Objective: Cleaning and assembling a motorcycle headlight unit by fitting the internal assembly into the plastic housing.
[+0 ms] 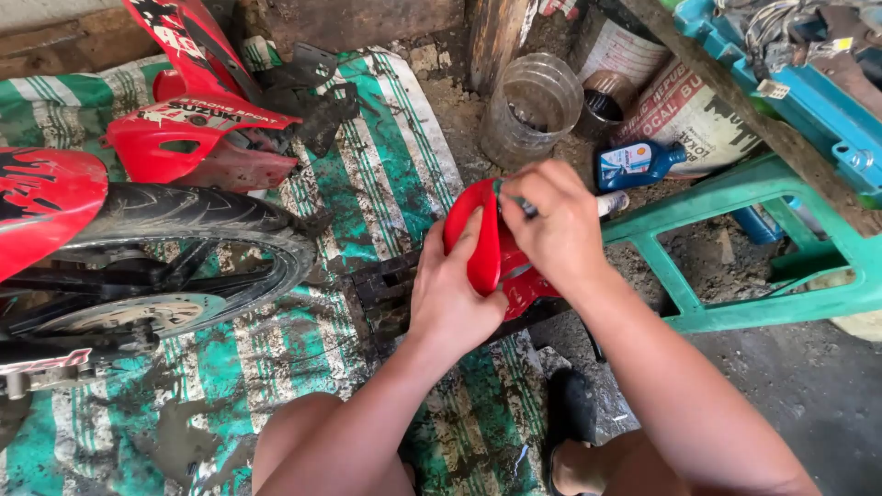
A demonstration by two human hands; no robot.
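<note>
Both hands are closed on a red plastic cover: the left hand is wrapped around its near left side, and the right hand is clenched over its far right edge, where a thin grey tool is pinched between the fingers. Glossy, smooth and curved is how the cover looks, with a darker red inner face seen below the right hand. It is held up on edge above the green striped mat, near the middle of the scene, its long axis running from near to far with the rounded tip pointed far. A clear plastic jar is seen beyond, dirty and apparently without contents. A blue oil bottle lies to the right of it, beside a green plastic stool.
</note>
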